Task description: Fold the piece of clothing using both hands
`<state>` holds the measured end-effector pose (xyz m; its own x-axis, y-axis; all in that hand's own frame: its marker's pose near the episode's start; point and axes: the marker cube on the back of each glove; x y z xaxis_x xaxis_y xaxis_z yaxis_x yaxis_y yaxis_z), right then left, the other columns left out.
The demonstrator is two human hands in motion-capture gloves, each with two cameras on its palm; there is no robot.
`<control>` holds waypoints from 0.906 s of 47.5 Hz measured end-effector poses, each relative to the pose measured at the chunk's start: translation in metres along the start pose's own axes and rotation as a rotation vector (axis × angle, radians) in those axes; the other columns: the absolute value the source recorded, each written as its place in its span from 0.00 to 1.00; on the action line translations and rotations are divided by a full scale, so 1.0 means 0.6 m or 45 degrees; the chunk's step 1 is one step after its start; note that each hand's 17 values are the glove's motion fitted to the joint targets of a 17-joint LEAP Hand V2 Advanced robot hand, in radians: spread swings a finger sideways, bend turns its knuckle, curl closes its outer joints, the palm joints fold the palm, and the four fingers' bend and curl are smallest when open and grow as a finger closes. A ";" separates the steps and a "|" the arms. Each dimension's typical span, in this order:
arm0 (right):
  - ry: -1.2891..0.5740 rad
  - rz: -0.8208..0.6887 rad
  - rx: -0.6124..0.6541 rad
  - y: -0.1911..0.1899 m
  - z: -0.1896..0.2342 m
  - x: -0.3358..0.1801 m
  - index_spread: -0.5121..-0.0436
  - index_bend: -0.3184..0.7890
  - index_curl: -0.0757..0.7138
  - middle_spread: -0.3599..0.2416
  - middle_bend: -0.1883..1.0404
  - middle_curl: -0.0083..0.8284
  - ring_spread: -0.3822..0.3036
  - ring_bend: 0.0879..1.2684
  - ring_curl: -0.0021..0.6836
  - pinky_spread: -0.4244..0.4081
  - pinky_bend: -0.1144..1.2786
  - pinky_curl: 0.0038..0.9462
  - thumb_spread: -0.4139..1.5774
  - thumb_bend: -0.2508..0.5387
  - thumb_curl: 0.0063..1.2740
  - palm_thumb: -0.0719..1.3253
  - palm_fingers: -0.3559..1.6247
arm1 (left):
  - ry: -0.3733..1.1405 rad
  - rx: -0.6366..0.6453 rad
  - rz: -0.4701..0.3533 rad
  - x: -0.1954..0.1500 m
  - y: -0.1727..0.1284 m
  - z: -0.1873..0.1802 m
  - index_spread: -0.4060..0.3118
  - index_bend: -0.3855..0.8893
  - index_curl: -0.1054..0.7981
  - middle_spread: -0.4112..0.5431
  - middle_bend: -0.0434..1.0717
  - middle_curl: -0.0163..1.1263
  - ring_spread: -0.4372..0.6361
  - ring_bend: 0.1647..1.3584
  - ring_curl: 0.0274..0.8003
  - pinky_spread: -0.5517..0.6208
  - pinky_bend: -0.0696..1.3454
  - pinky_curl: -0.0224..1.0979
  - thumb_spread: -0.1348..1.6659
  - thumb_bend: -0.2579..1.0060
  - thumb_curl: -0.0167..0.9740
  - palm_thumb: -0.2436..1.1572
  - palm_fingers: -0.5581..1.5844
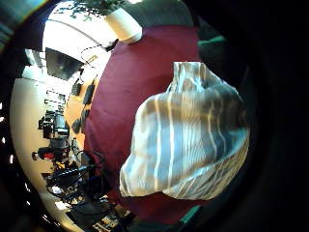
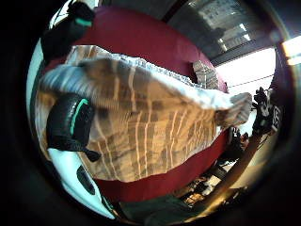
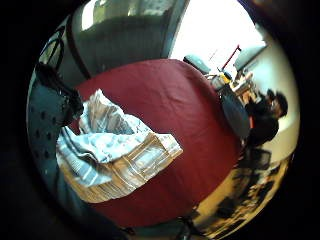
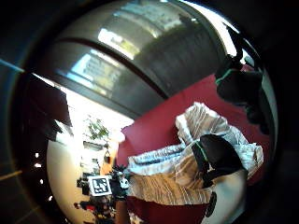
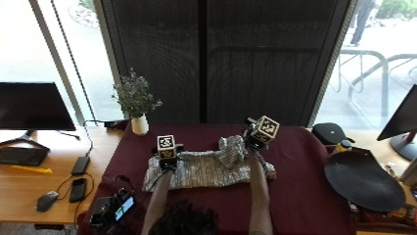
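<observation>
Dark red tablecloth (image 5: 300,181) bears striped garment (image 5: 202,171), white vase (image 5: 139,124) behind.

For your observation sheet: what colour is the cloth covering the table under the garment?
Dark red, a maroon tablecloth; the outside view shows it best.

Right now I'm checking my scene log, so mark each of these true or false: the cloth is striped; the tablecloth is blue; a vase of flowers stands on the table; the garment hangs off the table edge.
1. The garment is striped: true.
2. The tablecloth is blue: false, it is dark red.
3. A white vase with flowers stands on the table: true.
4. The garment hangs off the table edge: false, it lies wholly on the tablecloth.
</observation>
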<state>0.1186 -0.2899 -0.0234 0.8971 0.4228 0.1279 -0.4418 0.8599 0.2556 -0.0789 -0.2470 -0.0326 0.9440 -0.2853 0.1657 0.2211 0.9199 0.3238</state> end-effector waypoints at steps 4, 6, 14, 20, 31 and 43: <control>0.004 0.039 0.037 0.004 0.001 0.071 0.45 0.42 0.56 0.24 0.37 0.55 0.23 0.46 0.64 0.21 0.50 0.42 0.67 0.27 0.31 0.75 0.73 | -0.173 -0.033 0.049 -0.009 0.041 0.008 0.28 0.36 0.61 0.19 0.31 0.47 0.25 0.30 0.54 0.51 0.27 0.31 0.81 0.19 0.30 0.68 0.54; 0.036 0.075 -0.015 0.026 0.000 0.108 0.46 0.41 0.55 0.24 0.36 0.54 0.24 0.44 0.63 0.23 0.49 0.42 0.68 0.28 0.31 0.74 0.72 | -0.223 0.011 0.095 -0.001 0.053 0.010 0.30 0.35 0.58 0.23 0.28 0.45 0.30 0.29 0.53 0.54 0.29 0.32 0.81 0.19 0.30 0.68 0.50; 0.235 0.398 -0.430 0.153 0.005 0.240 0.50 0.35 0.51 0.34 0.32 0.54 0.30 0.38 0.61 0.34 0.48 0.42 0.72 0.28 0.31 0.70 0.68 | -0.230 0.113 0.233 0.036 0.088 0.032 0.33 0.41 0.53 0.29 0.25 0.41 0.40 0.28 0.47 0.61 0.29 0.33 0.78 0.18 0.30 0.64 0.50; 0.203 0.618 -0.571 0.194 0.079 0.331 0.55 0.25 0.41 0.43 0.30 0.54 0.35 0.44 0.64 0.38 0.55 0.44 0.77 0.25 0.29 0.60 0.63 | -0.156 -0.219 0.190 0.036 0.147 0.082 0.32 0.42 0.53 0.28 0.25 0.41 0.40 0.27 0.45 0.63 0.26 0.32 0.78 0.18 0.30 0.59 0.53; 0.008 0.627 -0.649 0.215 0.112 0.294 0.55 0.22 0.20 0.55 0.28 0.50 0.37 0.60 0.69 0.30 0.72 0.48 0.81 0.27 0.26 0.45 0.61 | 0.056 -0.527 0.143 0.039 0.177 0.131 0.33 0.41 0.53 0.31 0.20 0.41 0.44 0.24 0.45 0.65 0.28 0.35 0.84 0.18 0.26 0.50 0.50; -0.335 0.590 -0.570 0.195 0.141 0.242 0.57 0.53 0.30 0.58 0.24 0.44 0.33 0.55 0.65 0.20 0.70 0.44 0.80 0.42 0.32 0.63 0.70 | 0.082 -0.520 0.155 0.042 0.177 0.132 0.37 0.43 0.54 0.39 0.18 0.37 0.53 0.23 0.42 0.69 0.31 0.37 0.91 0.19 0.21 0.40 0.45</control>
<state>0.1971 -0.1523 0.1064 0.5608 0.7402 0.3710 -0.6850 0.6665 -0.2942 -0.0513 -0.1777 0.0795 0.9797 -0.1624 0.1176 0.1736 0.9805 -0.0924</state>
